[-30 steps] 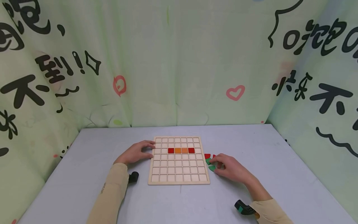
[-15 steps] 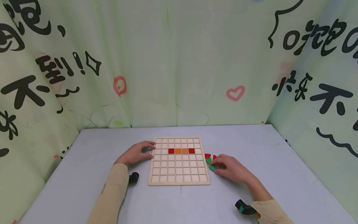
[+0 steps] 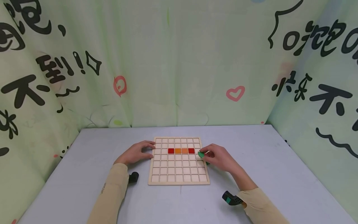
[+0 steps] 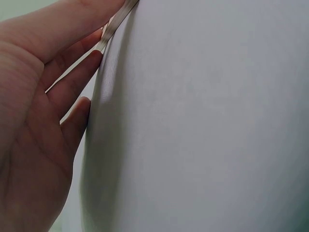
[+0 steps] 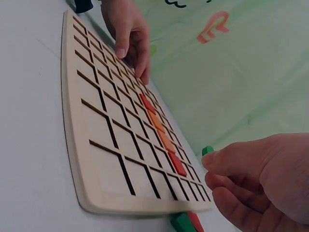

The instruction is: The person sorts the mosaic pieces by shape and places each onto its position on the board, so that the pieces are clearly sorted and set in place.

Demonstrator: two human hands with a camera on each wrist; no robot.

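A pale wooden grid board (image 3: 179,184) lies flat on the table, with a row of red (image 3: 171,151) and orange tiles (image 3: 177,151) set in its cells. My left hand (image 3: 137,152) rests at the board's left edge, fingers extended; in the left wrist view the left hand (image 4: 53,92) meets the edge from below. Over the board's right edge, my right hand (image 3: 219,157) pinches a small rounded green tile (image 3: 200,154) between thumb and forefinger. In the right wrist view only the tip of this green tile (image 5: 207,150) shows past the thumb.
Beside the board's right edge lie another green tile (image 5: 183,222) and a red tile (image 5: 195,221), mostly hidden by the right hand in the head view. The white table (image 3: 112,199) is bounded by a printed curtain (image 3: 179,77) behind and at both sides.
My right hand has picked up a green tile from beside the board and carried it up and left to the board's right edge. The left hand has not moved.
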